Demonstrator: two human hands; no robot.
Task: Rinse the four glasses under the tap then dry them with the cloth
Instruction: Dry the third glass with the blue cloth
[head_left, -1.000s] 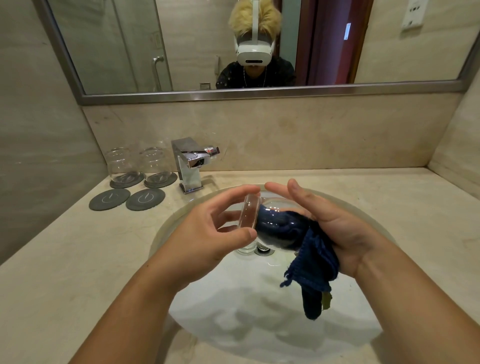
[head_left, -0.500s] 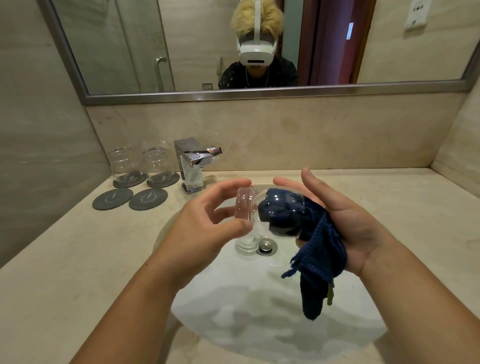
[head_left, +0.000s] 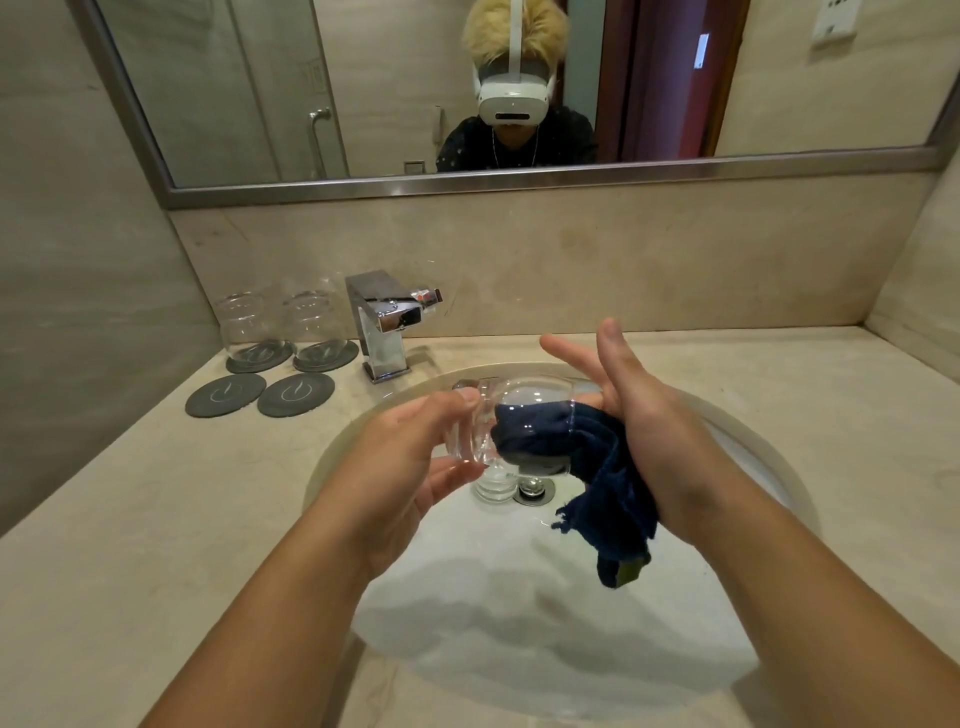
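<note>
Glass (head_left: 524, 400) slightly higher, cloth (head_left: 613, 488) still inside.

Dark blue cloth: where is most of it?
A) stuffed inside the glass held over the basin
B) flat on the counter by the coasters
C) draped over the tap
A: the cloth is bunched inside the glass that the left hand holds, its tail hanging below the right hand.

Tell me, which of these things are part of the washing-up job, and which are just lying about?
In the job: held glass, blue cloth, left hand, right hand, second glass in the sink, two standing glasses, tap.
Lying about: two bare coasters, mirror, drain.
</note>
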